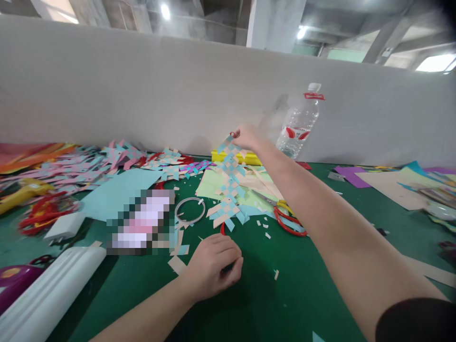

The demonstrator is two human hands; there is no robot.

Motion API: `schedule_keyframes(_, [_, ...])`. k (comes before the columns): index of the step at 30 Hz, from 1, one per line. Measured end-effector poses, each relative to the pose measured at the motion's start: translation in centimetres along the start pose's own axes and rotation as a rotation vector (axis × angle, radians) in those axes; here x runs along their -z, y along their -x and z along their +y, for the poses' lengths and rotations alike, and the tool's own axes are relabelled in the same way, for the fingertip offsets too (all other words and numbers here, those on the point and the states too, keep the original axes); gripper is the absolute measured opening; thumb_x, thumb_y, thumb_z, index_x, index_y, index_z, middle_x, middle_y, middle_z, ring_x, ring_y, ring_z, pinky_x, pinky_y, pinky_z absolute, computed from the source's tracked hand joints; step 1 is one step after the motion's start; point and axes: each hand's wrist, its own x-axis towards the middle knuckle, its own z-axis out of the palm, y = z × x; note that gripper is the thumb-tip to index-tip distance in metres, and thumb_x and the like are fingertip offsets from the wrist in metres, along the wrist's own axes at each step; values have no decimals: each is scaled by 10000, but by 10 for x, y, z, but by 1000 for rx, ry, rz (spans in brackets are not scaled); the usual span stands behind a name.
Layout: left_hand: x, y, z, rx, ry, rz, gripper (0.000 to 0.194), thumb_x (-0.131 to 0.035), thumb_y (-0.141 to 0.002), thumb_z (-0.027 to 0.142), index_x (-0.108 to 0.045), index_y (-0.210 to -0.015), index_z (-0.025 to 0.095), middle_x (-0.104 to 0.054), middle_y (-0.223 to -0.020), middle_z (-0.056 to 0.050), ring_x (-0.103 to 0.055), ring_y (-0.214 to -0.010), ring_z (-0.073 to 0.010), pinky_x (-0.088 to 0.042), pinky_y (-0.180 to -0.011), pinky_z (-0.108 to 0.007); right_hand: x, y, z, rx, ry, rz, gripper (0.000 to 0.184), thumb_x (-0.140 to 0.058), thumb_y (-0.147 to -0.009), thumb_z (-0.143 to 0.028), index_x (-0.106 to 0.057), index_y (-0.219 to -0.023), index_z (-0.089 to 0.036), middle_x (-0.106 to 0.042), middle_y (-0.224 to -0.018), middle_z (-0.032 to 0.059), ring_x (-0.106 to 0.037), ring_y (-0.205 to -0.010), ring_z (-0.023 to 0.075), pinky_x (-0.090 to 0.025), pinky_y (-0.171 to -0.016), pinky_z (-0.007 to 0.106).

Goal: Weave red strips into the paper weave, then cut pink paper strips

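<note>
My right hand is raised and pinches the upper end of a woven paper ornament, where a small red loop shows. The ornament is made of interlaced light blue and beige strips, hangs nearly upright and has fringed ends at its wider bottom. Red cord comes from its lower edge and passes out of sight behind my left hand. That hand is closed, low over the green table; whether its fingers hold the cord is hidden.
Red-and-yellow scissors lie by my right forearm, and a grey ring of tape left of the ornament. A blurred phone, white charger and white holder are at left. A plastic bottle leans against the partition.
</note>
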Motion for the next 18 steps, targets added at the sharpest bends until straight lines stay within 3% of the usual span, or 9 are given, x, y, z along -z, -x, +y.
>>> schedule_keyframes(3, [1,1,1,-7,7,-34,140,-483,-808,74,-541,-711,157,-634,-660,-29,-552,-590,-127,-442,-582,-255,6,-3,-23,44,-64,19,135,-659,-734,-134,-595,-618,-161,-611,-649,35,-636,-810,203,-491,-749,307])
schedule_keyframes(5, [1,2,1,-19,12,-45,145,-480,-807,69,-526,-702,156,-626,-657,-28,-538,-582,-126,-428,-573,-256,15,-7,-40,49,-371,27,96,-651,-735,-88,-605,-678,-150,-609,-656,21,-634,-738,177,-516,-715,312])
schedule_keyframes(7, [1,3,2,-23,22,-51,150,-480,-806,65,-513,-690,156,-620,-656,-25,-529,-580,-124,-414,-564,-255,27,-13,-56,87,-498,23,56,-626,-788,-125,-604,-761,-170,-631,-719,-6,-632,-701,132,-538,-697,290])
schedule_keyframes(9, [0,3,3,-20,30,-53,158,-478,-804,65,-503,-676,155,-612,-643,-23,-518,-575,-123,-398,-550,-253,41,-23,-67,133,-861,-47,44,-626,-806,-144,-602,-796,-180,-642,-724,-26,-638,-697,123,-557,-704,290])
schedule_keyframes(11, [-2,2,4,-22,28,-55,167,-475,-804,72,-492,-660,155,-601,-624,-21,-500,-557,-121,-378,-529,-251,53,-36,-72,124,-1064,10,41,-602,-837,-166,-590,-815,-198,-639,-738,-53,-636,-721,100,-559,-722,253])
schedule_keyframes(14, [-3,1,5,-34,14,-66,184,-473,-803,83,-476,-635,158,-587,-601,-18,-472,-529,-115,-355,-502,-245,56,-53,-60,-113,-1224,213,138,-573,-874,-207,-571,-1010,-186,-637,-861,-54,-622,-808,75,-542,-727,203])
schedule_keyframes(16, [-3,0,5,-36,5,-75,194,-465,-807,86,-475,-628,160,-584,-595,-19,-466,-524,-115,-355,-495,-245,42,-57,-42,-217,-1217,272,269,-492,-919,-179,-495,-1185,-140,-615,-1006,-5,-613,-897,91,-533,-753,232])
schedule_keyframes(18, [-3,0,5,-37,-1,-84,200,-457,-810,92,-477,-624,162,-585,-592,-20,-468,-518,-117,-360,-491,-247,19,-50,-17,-297,-1179,313,296,-451,-947,-247,-498,-1214,-126,-581,-1125,57,-604,-975,158,-527,-792,336])
